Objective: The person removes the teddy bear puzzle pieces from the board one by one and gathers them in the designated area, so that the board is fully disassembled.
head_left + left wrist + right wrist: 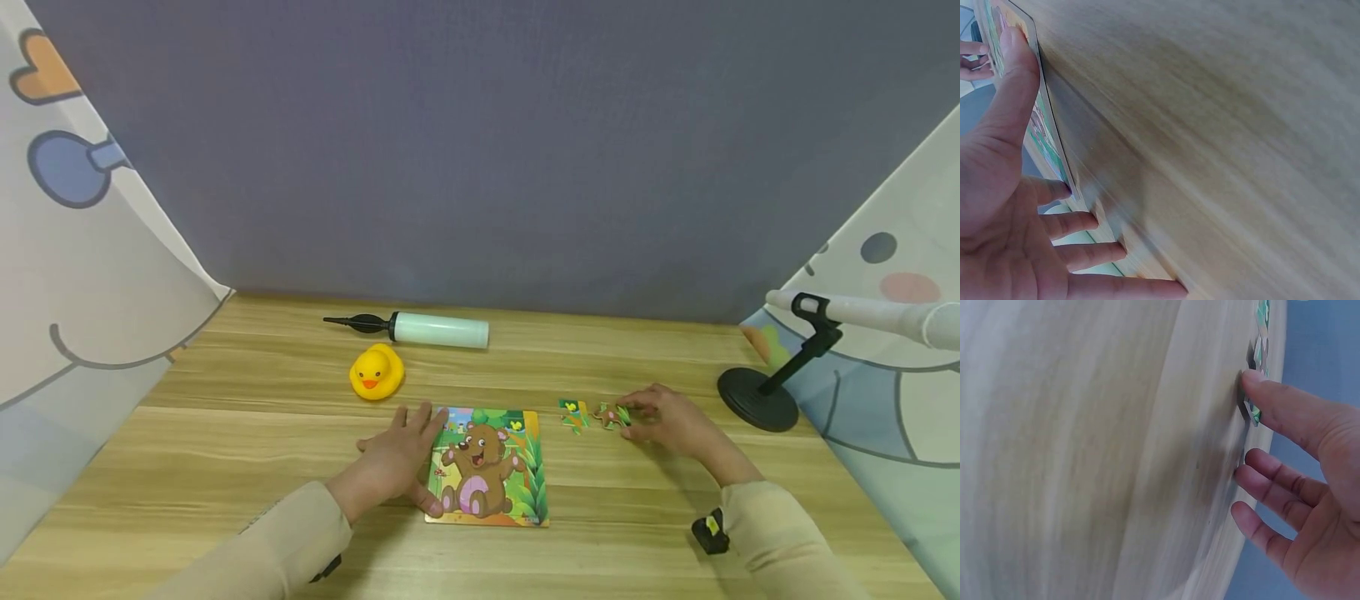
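Note:
My left hand (392, 457) lies at the left edge of a square bear picture puzzle (487, 475). Its fingers are spread and straight, and in the left wrist view the thumb rests on the puzzle's corner. To the right, my right hand (663, 421) pinches a small puzzle piece with green leaves (623, 416) between thumb and forefinger. That piece (1251, 413) looks slightly tilted beside the thumb in the right wrist view. Just left of it are a brown bear-paw piece (607, 416) and a piece with a yellow bird (573, 415).
Behind the puzzle sit a yellow rubber duck (377, 372) and a pale green hand pump (438, 330) with a black nozzle. A black stand (759, 398) holding a white tube (885, 315) is at the right. A grey panel (480, 167) borders the wooden table's back.

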A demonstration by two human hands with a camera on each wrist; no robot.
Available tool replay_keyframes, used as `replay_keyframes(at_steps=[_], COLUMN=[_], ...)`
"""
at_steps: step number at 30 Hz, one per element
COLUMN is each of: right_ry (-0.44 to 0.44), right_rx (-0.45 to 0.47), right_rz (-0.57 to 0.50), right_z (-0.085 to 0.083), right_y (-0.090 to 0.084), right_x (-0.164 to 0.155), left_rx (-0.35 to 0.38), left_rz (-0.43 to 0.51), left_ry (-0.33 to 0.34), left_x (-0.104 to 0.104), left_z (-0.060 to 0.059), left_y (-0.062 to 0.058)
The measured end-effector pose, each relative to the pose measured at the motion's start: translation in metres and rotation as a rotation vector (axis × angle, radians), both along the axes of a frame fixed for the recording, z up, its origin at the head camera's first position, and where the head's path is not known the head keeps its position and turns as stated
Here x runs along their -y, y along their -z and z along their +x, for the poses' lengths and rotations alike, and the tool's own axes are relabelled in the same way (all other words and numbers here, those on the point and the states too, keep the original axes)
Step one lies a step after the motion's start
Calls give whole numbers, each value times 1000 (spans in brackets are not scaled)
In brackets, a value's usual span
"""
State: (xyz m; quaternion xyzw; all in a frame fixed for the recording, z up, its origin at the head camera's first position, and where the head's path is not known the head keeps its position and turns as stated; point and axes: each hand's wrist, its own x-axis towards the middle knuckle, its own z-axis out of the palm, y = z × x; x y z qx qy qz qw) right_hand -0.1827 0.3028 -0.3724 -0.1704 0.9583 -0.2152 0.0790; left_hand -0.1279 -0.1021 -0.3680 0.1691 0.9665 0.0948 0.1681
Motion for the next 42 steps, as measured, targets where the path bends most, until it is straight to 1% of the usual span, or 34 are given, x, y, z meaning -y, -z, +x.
replay_keyframes(at_steps=[4,7,12,15,21,25,29,33,35,39,42], right_ry=[-11,-23,-28,-28,-20,-6,-31,-70,-82,-93,-107], right_rx=[-11,1,70,93,65,27,-1,-19,-12,42,60], right_rz=[12,8,-11,-11,1,-26,-87,-119,-131,-166,-186], right_z=[-2,-3,-5,-5,-2,6,18,30,35,45,52], right_y=[1,2,0,-1,-2,-2,-3,-4,-4,-6,-6], right_x=[-2,-3,-4,-4,-1,7,21,37,45,60,71], left_rx=[0,-3,-6,-7,-8,-6,-6,-12,-12,-6,-1], left_rz=[-3,-2,-3,-4,-1,-3,-3,-6,-7,-8,-5], left_ry=[2,3,3,2,4,6,6,10,11,8,3], left_x=[0,0,-1,-1,-1,-1,0,0,0,0,-1], left_z=[0,0,0,0,0,0,-1,0,0,-1,-1], left_y=[-1,-1,-1,-1,-1,0,0,0,0,0,0])
